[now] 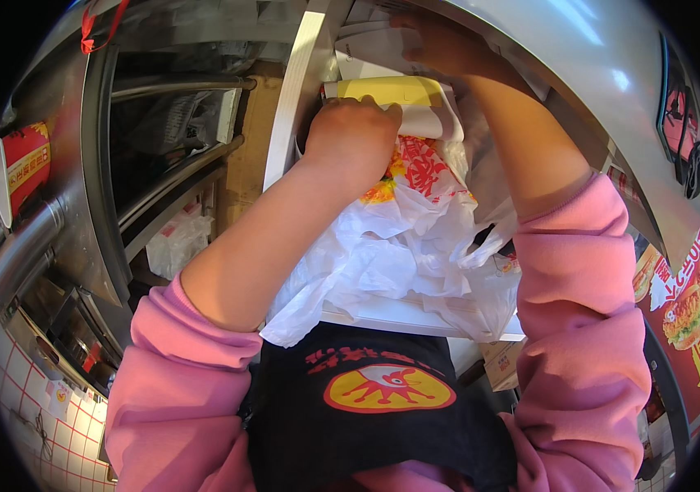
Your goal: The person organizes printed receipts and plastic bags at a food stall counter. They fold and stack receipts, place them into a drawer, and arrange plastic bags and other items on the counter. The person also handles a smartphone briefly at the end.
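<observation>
An open white drawer [293, 101] stands before me, filled with packaging. My left hand [356, 132] is inside it with the fingers curled down at a yellow-and-white paper item [430, 92]. Its fingertips are hidden, so a grip is not clear. Below that hand lie crumpled white plastic bags [380, 258], one with a red-and-yellow print [423, 166]. Deeper in the drawer, in shadow, my right hand [442, 46] reaches over white paper or card pieces [365, 52]. What its fingers touch is hard to make out.
A steel counter edge [571, 55] overhangs the drawer at the right. On the left are a steel-framed shelf [177, 92] with plastic bags and a red paper cup [25, 172]. A cardboard box [500, 364] sits below the drawer, and a red food poster [691, 307] hangs at far right.
</observation>
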`<state>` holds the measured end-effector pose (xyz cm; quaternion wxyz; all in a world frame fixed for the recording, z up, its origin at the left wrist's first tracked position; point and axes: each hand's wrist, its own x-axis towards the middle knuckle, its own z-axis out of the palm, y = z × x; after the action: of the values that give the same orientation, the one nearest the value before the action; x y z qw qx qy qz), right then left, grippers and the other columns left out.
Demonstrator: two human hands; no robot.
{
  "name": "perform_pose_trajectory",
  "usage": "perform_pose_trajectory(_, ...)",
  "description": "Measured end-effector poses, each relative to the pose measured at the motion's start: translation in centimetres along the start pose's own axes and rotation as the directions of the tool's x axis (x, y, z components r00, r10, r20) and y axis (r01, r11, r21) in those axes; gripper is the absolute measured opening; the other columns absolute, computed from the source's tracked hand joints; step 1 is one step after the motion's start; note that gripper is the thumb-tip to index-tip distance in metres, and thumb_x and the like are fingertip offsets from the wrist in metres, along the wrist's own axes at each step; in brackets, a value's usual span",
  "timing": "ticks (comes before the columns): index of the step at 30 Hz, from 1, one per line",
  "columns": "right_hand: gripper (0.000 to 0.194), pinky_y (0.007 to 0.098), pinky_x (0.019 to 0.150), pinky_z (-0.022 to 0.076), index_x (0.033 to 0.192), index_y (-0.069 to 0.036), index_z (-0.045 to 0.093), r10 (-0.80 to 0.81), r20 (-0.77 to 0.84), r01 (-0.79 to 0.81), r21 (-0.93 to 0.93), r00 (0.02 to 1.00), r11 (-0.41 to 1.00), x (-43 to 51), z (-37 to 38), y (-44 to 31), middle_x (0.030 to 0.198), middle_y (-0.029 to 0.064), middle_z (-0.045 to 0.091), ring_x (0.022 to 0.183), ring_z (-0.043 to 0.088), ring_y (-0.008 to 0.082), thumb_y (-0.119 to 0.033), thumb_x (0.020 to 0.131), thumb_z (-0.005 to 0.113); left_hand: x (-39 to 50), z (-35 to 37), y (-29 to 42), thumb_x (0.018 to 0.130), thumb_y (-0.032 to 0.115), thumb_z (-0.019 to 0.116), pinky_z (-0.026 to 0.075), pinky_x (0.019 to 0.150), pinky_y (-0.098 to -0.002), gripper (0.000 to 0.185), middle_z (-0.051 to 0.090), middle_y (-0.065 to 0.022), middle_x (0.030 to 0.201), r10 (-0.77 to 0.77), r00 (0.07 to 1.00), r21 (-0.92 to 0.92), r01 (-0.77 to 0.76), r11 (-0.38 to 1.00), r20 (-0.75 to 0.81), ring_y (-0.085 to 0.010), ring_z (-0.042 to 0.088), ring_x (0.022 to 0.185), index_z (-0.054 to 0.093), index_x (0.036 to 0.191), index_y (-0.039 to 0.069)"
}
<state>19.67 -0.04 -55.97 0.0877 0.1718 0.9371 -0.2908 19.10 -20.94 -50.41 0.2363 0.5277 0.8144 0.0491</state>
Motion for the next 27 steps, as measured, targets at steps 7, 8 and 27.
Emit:
perform_pose_trajectory(7,0.032,0.0354,0.085,0.0426,0.113,-0.008,0.057,-0.080,-0.026,0.078,-0.056,0.996,0.995,0.7,0.3,2.3,0.108,0.0125,0.057,0.100,0.054,0.0255,-0.020,0.083,0.060,0.0,0.2,-0.2,0.076,0.018,0.063,0.051,0.072,-0.0400,0.036,0.063,-0.0110,0.094,0.012,0.999,-0.021,-0.013,1.000,-0.042,-0.0292,0.062,0.081,0.061,0.111,0.010)
perform_pose_trajectory(8,0.031,0.0349,0.085,0.0431,0.112,-0.008,0.057,-0.092,-0.020,0.091,-0.060,0.996,0.994,0.8,0.3,2.7,0.107,0.0118,0.057,0.099,0.054,0.0249,-0.019,0.083,0.060,0.0,0.1,-0.2,0.076,0.018,0.063,0.051,0.071,-0.0398,0.036,0.063,-0.0108,0.094,0.014,0.999,-0.019,-0.014,1.000,-0.047,-0.0290,0.062,0.081,0.062,0.111,0.010)
perform_pose_trajectory(27,0.037,0.0336,0.084,0.0455,0.105,-0.002,0.061,0.018,0.183,-0.012,-0.037,0.983,0.999,-6.9,-5.6,0.4,0.098,0.0120,0.062,0.094,0.058,0.0245,-0.034,0.085,0.063,0.1,0.1,0.0,0.070,0.031,0.070,0.047,0.085,-0.0421,0.054,0.061,-0.0155,0.104,0.076,0.986,-0.273,-0.116,0.955,-0.151,-0.0340,0.059,0.094,0.056,0.116,0.005)
